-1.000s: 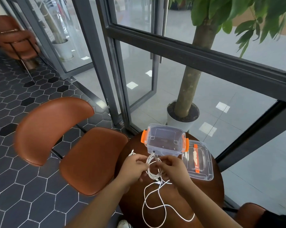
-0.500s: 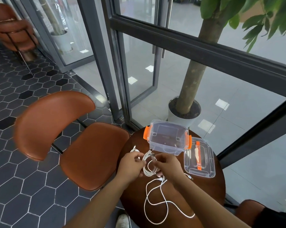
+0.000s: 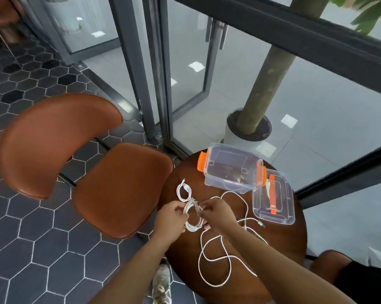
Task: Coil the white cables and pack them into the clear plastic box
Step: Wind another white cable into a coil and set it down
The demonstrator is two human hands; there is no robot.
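My left hand (image 3: 170, 218) and my right hand (image 3: 218, 213) both grip a partly wound white cable coil (image 3: 193, 216) above the round brown table (image 3: 281, 242). The loose rest of this cable (image 3: 216, 260) trails in loops over the table toward me. A small finished white coil (image 3: 183, 191) lies on the table just beyond my left hand. Another loose white cable (image 3: 244, 200) curves to the right of my right hand. The clear plastic box (image 3: 231, 170) with orange latches stands open at the table's far side.
The box's clear lid (image 3: 273, 200) with an orange handle lies to the right of the box. A brown leather chair (image 3: 110, 183) stands left of the table. Glass doors and a potted tree (image 3: 248, 126) are behind. A shoe (image 3: 161, 284) shows under the table edge.
The camera has tilted down and the hands look lower in view. The coil between my hands is tighter, and the small coil on the table is now uncovered.
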